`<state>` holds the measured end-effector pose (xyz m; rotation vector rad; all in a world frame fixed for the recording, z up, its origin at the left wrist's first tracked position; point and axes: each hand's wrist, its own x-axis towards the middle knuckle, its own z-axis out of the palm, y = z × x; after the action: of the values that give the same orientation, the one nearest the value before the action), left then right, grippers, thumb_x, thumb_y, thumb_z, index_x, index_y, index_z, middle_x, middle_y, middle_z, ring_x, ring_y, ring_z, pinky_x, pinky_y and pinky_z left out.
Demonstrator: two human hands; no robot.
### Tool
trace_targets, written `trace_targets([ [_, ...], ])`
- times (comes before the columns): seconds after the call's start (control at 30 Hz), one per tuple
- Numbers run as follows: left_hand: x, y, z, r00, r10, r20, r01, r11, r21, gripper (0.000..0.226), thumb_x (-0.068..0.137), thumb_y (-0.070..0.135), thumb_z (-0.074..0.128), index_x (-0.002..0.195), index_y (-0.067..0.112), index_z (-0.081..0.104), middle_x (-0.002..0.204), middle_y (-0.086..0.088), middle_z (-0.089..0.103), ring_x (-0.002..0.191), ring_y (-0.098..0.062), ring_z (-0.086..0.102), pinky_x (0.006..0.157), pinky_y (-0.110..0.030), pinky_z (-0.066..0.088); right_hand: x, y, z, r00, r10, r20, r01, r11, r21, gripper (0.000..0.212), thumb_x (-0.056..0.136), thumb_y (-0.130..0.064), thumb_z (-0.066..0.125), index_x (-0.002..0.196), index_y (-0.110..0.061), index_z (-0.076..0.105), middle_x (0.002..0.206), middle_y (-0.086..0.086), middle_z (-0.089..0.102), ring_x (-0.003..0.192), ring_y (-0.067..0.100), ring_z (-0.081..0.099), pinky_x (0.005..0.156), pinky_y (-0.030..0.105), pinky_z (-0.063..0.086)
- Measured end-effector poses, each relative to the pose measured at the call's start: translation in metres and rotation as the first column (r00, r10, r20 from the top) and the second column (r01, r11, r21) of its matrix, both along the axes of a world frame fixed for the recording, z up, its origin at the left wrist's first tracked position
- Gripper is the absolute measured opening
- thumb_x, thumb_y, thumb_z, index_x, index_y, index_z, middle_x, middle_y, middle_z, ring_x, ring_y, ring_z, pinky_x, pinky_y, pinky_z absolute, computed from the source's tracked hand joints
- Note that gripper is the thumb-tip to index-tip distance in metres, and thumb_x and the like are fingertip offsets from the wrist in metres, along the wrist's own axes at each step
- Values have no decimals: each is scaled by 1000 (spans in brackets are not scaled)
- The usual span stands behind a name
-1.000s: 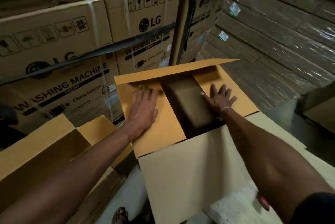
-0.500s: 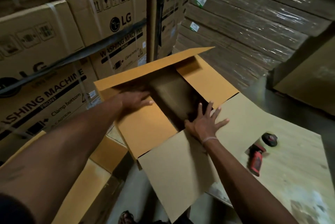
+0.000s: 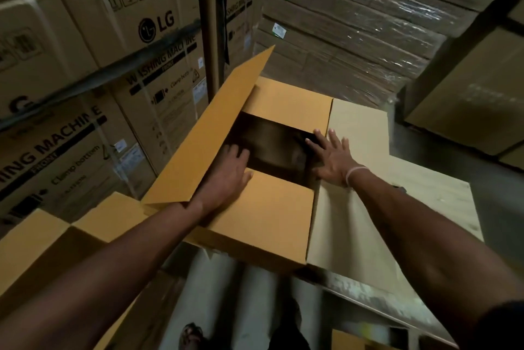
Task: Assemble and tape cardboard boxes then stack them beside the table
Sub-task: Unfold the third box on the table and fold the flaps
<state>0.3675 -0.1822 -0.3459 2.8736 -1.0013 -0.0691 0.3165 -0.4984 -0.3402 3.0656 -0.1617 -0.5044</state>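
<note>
A yellow-brown cardboard box (image 3: 263,216) rests on the pale wooden table (image 3: 433,202), its top half open with a dark gap in the middle. Its two short flaps lie folded inward. My left hand (image 3: 226,176) lies flat on the near short flap, at the foot of the long left flap (image 3: 215,128), which stands raised. My right hand (image 3: 331,159) presses with spread fingers on the long right flap (image 3: 357,134), which lies spread outward on the table.
Another open cardboard box (image 3: 56,239) stands low on the left, beside the table. Stacked washing machine cartons (image 3: 113,46) fill the left wall, and shrink-wrapped flat cardboard (image 3: 354,26) is piled behind. My sandalled foot (image 3: 190,335) shows on the floor below.
The view swung right and the box turned in view. My left hand slid down the short flap toward the gap. My right hand moved onto the outward right flap.
</note>
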Motion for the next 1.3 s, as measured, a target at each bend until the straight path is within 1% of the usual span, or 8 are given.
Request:
trace_targets([
  [0.13,15,-10,21,963,-105,248,107,994,3,73,97,38,63,159,12,34,163,-20,30,156,-39,13,126,-53,23,-2,-4,-6,999,24,22,-24,1000,9,90,96,-52,57,167,-37,3,173,0,-21,157,37,-24,125,65,-7],
  [0.23,35,1,41,944,-15,331,0,999,45,78,97,42,63,161,17,27,170,-20,11,159,-40,-4,128,-59,13,-2,-8,-9,999,39,36,-39,999,0,90,97,-55,56,167,-37,2,173,1,-22,157,38,-23,125,65,-6],
  [0.43,80,48,40,913,108,393,-227,936,270,88,91,63,60,161,20,26,170,-24,8,157,-46,-6,125,-64,-6,1,-7,-12,998,39,41,-38,999,-16,92,96,-57,55,167,-36,1,173,3,-22,157,40,-21,125,66,-3],
  [0.73,49,3,81,918,-59,392,-44,968,248,72,91,32,67,154,19,35,168,-26,11,156,-49,-6,122,-70,-5,-3,-1,-12,992,5,125,0,999,-41,79,104,-63,33,166,-35,-8,173,0,-20,159,36,-17,125,66,-5],
  [0.9,22,-26,137,895,-41,444,-111,944,310,89,88,58,66,159,21,28,169,-28,-3,152,-58,-14,117,-76,-4,-4,4,-7,995,-22,99,30,996,-79,79,104,-63,32,166,-35,-10,173,0,-21,159,37,-14,123,70,-1],
  [1.03,60,-19,139,991,107,77,-122,964,237,100,88,68,63,164,26,12,172,-20,-5,154,-55,-7,114,-81,-7,-9,8,-5,994,-65,90,72,994,-77,77,105,-61,30,165,-36,-12,173,-2,-22,160,36,-12,123,71,1],
  [1.13,79,-10,102,969,19,-244,23,985,169,94,95,76,44,166,31,2,174,-9,1,159,-41,0,115,-77,-15,-11,11,-4,991,-92,99,99,993,-68,75,106,-62,26,165,-36,-12,173,-2,-21,160,36,-10,123,71,4],
  [1.3,67,3,47,947,-99,-305,107,994,9,84,92,81,6,165,39,-2,174,1,-11,160,-34,-9,118,-72,-15,-20,11,2,970,-185,156,186,983,11,73,102,-72,8,165,-39,-10,174,-3,-18,160,33,-11,120,74,-4],
])
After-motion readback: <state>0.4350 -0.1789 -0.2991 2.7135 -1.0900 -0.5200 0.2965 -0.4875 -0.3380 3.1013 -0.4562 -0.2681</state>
